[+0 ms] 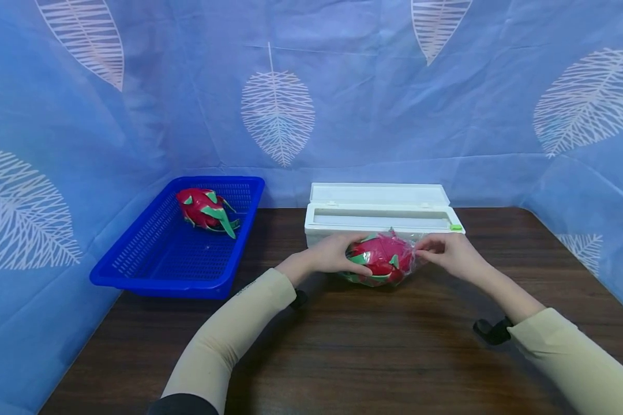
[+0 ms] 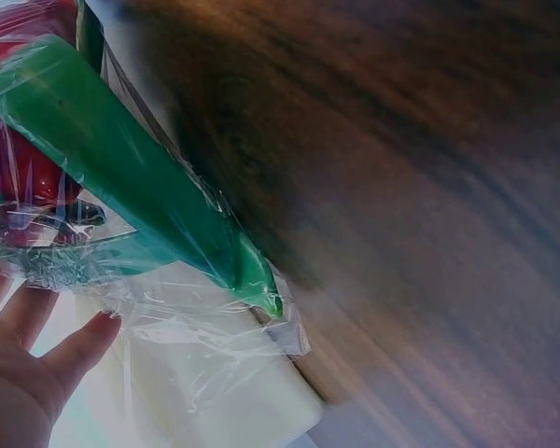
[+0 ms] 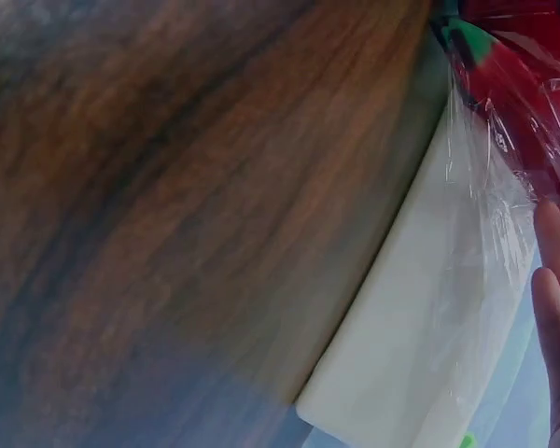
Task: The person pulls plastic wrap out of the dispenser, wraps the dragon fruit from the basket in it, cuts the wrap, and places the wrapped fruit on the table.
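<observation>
A red dragon fruit with green scales [image 1: 381, 259], covered in clear plastic wrap, sits in front of the white cling film box [image 1: 378, 214]. My left hand [image 1: 331, 253] grips its left end, thumb along the front and fingers over the back. At the fruit's other end my right hand [image 1: 449, 253] pinches the plastic wrap [image 3: 490, 215] between thumb and fingers. Loose film [image 2: 191, 317] sticks out past a long green scale [image 2: 140, 177] in the left wrist view.
A second dragon fruit [image 1: 206, 208], with no film showing on it, lies in the blue basket [image 1: 166, 283] at the left. The film box's lid [image 1: 379, 193] stands raised against the blue leaf-patterned cloth [image 1: 342, 127]. Dark wooden tabletop [image 1: 374, 346] lies under everything.
</observation>
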Demonstrator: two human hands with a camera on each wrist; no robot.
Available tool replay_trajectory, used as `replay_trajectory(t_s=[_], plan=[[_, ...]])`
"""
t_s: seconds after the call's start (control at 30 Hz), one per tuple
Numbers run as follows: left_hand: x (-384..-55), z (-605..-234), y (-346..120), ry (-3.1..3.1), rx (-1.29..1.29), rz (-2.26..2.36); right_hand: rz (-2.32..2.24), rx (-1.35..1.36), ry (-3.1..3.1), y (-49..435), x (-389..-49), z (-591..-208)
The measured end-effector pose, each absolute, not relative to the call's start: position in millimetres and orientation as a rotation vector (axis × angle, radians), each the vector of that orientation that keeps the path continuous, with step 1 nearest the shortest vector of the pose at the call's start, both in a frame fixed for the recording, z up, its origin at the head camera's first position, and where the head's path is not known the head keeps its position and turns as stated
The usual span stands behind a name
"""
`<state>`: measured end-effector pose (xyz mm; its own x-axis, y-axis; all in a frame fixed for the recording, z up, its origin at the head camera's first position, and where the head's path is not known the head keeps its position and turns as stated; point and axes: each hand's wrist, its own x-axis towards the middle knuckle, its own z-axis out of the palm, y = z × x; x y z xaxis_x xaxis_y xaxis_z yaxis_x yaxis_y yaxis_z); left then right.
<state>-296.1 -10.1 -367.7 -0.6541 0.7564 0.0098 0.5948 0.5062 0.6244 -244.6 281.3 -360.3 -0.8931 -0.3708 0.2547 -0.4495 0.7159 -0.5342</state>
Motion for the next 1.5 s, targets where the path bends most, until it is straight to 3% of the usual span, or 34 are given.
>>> replay_trajectory(t_s=[0.23, 1.0, 1.5], plan=[[-297, -368, -10, 2.484, 1.148, 0.894, 1.063, 0.51, -2.897, 276, -245, -351], [-294, -367, -10, 2.494, 1.073, 0.839, 1.212, 0.564, -2.933, 278, -245, -352], [-310, -330, -15, 2.564, 1.083, 0.874, 0.814, 0.556, -2.878, 324, -249, -313]])
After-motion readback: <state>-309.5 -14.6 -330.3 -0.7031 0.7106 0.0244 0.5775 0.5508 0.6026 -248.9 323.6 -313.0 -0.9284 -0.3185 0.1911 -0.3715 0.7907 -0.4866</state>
